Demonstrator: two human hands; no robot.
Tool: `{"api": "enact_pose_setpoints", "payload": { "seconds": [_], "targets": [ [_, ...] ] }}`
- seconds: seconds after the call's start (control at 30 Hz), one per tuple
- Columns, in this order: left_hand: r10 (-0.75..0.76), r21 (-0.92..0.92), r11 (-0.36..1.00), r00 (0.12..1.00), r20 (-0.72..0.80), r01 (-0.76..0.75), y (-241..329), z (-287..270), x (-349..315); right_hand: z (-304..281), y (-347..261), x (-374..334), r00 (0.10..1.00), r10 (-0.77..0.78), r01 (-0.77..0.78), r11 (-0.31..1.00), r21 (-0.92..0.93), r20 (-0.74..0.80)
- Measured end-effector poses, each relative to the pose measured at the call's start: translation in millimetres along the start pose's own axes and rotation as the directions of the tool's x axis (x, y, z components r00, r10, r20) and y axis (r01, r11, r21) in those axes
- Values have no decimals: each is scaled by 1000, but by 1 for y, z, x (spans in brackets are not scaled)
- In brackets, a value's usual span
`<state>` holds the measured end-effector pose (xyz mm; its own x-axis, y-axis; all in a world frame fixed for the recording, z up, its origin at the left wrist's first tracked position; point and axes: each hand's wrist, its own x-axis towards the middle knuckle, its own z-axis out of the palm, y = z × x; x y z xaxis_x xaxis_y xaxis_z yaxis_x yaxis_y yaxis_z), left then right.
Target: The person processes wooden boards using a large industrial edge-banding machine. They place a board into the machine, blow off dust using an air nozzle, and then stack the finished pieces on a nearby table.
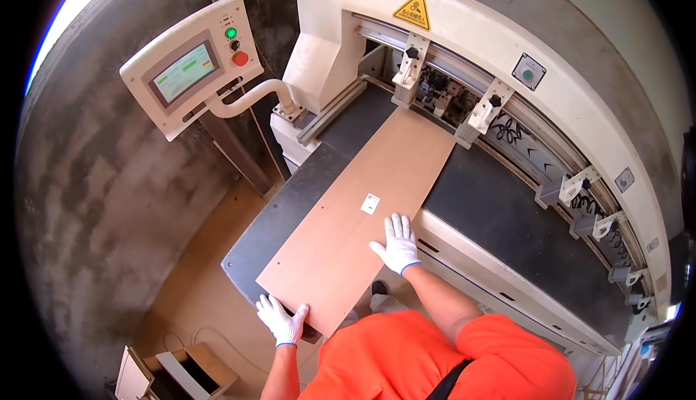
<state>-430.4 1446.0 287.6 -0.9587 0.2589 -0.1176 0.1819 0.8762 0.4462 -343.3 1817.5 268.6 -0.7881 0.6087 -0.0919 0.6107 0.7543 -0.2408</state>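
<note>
A long light-brown wooden panel (344,219) lies at a slant on the dark machine table, its far end under two clamp brackets of the machine. It has a small white label (370,203) and a few small dark holes. My left hand (281,320), in a white glove, rests against the panel's near end with fingers and thumb apart. On the panel's right edge my right hand (399,245), also gloved, lies flat with its fingers stretched out. Neither hand is wrapped around anything.
The cream machine frame (493,30) arches across the far side, with clamp brackets (484,112) along it. At the left stands a control panel (190,67) with a screen and buttons. An open box (190,371) sits on the floor at lower left.
</note>
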Motion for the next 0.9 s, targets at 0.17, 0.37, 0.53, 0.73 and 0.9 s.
{"api": "enact_pose_setpoints", "payload": {
  "seconds": [0.17,0.37,0.53,0.73,0.9],
  "targets": [
    [-23,-53,998,995,95,28,29,16,-11,-6,37,14,1000,-12,12,999,48,7],
    [-68,-74,994,993,93,75,58,27,-10,-14,60,28,1000,-26,25,999,44,12],
    [-67,-90,993,996,66,73,59,31,-8,-20,54,44,999,1,-2,1000,29,48],
    [-74,-105,991,996,59,80,62,29,5,-27,38,60,992,97,-102,993,65,82],
    [-66,-81,994,995,79,72,61,28,4,-22,43,61,993,94,-99,993,70,72]
  ]
}}
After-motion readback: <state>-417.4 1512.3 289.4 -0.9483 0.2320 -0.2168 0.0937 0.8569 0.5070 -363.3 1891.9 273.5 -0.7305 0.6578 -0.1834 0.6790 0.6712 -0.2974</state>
